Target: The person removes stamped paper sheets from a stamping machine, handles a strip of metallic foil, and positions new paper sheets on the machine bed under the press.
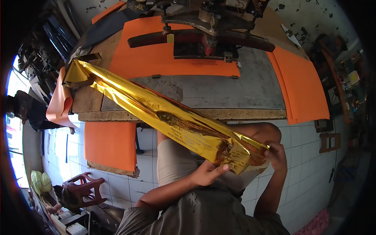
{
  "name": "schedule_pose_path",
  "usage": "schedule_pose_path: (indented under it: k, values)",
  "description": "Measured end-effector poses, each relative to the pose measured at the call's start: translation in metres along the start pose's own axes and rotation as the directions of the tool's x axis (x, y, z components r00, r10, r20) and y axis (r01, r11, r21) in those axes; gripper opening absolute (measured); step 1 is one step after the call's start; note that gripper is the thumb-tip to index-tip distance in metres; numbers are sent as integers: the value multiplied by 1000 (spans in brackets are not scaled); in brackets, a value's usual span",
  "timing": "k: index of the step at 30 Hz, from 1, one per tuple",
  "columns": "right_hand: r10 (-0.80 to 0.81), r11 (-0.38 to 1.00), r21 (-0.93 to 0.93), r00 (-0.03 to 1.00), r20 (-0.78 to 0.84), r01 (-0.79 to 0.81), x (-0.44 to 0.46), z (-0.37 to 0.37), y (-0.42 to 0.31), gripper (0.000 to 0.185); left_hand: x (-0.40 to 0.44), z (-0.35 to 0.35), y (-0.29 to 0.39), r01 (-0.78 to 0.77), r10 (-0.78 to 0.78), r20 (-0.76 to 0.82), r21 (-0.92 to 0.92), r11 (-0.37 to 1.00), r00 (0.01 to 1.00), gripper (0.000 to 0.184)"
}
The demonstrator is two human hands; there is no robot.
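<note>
- Shirt (211,211): dark grey-brown, with small darker marks on the front.
- Sleeves (135,219): short, same dark cloth.
- Shorts (174,161): light beige.
- Left hand (277,156) and right hand (209,174): bare.

On the wooden table (180,114) there lay a grey plate (243,94). One orange sheet (152,62) was lying partly on it, below the press (213,39). More orange sheets (303,88) reached over the front edge at right; a dark sheet (109,28) lay far left.
</note>
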State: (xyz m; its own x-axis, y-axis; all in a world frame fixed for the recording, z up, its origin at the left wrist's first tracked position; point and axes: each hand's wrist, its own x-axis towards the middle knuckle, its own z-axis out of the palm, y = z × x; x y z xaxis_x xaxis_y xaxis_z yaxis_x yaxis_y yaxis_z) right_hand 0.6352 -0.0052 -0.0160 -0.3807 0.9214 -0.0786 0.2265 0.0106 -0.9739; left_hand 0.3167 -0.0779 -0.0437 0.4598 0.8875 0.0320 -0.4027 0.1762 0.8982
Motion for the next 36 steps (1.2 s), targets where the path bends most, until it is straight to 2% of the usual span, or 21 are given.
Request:
schedule_pose_path:
  k: [3,5,7,8,9,12,15,18,21,23,25,27,33,36]
  values:
    - [0,999,34,999,-54,2,-2,-7,-2,29,2,10,3,-12,9,-70,-41,999,997,52]
    - [-34,999,18,995,-91,36,1,-9,-7,29,4,12,3,-47,51,-84,47,998,995,43]
    - [25,998,65,995,-101,-19,0,-11,-17,29,5,8,4,20,-14,-51,114,993,999,34]
    - [55,995,88,993,-104,-46,0,-11,-19,29,4,3,6,102,-101,-15,139,985,995,31]
    - [9,996,94,995,-100,1,1,-12,-15,30,4,0,8,183,-189,20,167,969,982,30]
    - [-2,998,56,993,-115,9,2,-17,-11,32,10,12,14,-31,41,-62,152,988,997,29]
    - [3,998,69,994,-107,4,2,-17,-14,32,8,10,3,-11,27,-84,188,982,996,35]
    - [28,996,93,992,-123,-16,3,-15,-17,32,5,-1,6,251,-258,-3,253,934,966,37]
    - [1,998,56,991,-136,6,5,-19,-13,32,5,0,2,256,-257,-32,255,932,966,39]
    - [2,1000,30,990,-139,2,6,-19,-13,32,9,11,12,55,-39,-79,208,977,996,41]
    - [6,1000,18,990,-142,-4,7,-18,-14,33,11,16,17,-43,66,-109,198,979,992,42]
    - [15,1000,20,989,-144,-12,8,-17,-16,33,11,15,15,-32,58,-116,216,976,992,43]
    - [32,999,8,989,-143,-31,9,-19,-18,33,8,2,2,163,-163,-22,258,952,986,44]
    - [11,997,-75,987,-162,-24,10,-20,-17,43,10,0,-3,166,-170,-7,268,949,985,43]
